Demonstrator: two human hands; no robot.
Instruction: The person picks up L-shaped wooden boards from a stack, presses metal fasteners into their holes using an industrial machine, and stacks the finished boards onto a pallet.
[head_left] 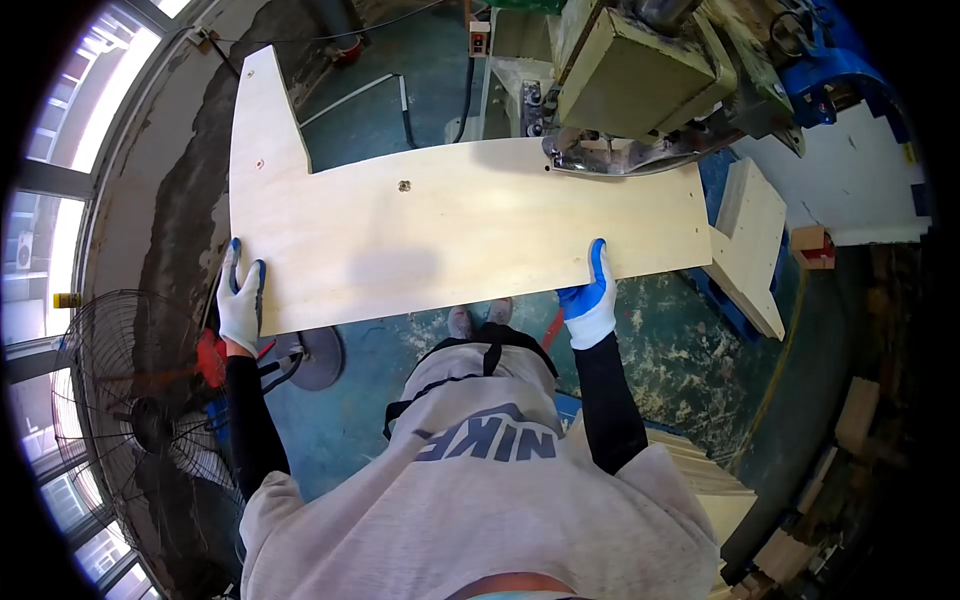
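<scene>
A pale L-shaped plywood panel (470, 230) lies level in front of me, its narrow arm pointing away at the left. My left hand (241, 305), in a white and blue glove, grips the panel's left edge. My right hand (590, 292), gloved alike, holds the near edge right of middle, thumb on top and fingers mostly hidden underneath. A small metal insert (404, 186) sits in the panel, and a few small holes dot it. Over the far right edge reaches the curved metal arm (640, 158) of a machine (645, 85); whether it touches the wood I cannot tell.
More cut wooden panels (748, 235) are stacked at the right, others (705, 480) beside my right hip. A wire-cage fan (150, 420) stands left, near a round grey base (312, 358). Wood pieces (858, 415) lie far right, past a small cardboard box (812, 247).
</scene>
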